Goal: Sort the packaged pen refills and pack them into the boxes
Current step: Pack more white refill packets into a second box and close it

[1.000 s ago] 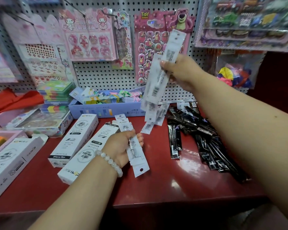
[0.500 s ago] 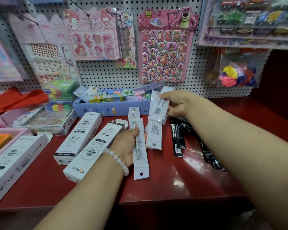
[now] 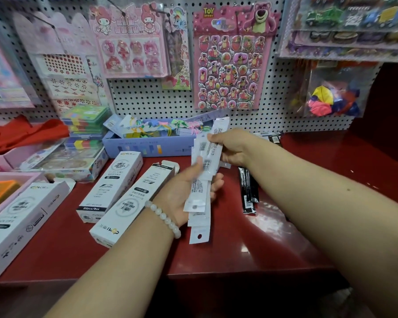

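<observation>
The white packaged refills [image 3: 202, 171] now sit as one stack between my two hands, above the red desk [image 3: 239, 239]. Half a second ago my right hand [image 3: 233, 146] held its packets apart from the left; it has now brought them down onto the left hand's bundle. My left hand [image 3: 185, 191] cradles the stack from below, thumb pressing on top; my right hand pinches its upper end. I judge the white sort is gathered for boxing. Just left lies an open white box [image 3: 133, 203], another box [image 3: 112, 184] beside it. Black refills [image 3: 248, 191] lie to the right. The desk's front edge is near, with bare room ahead.
</observation>
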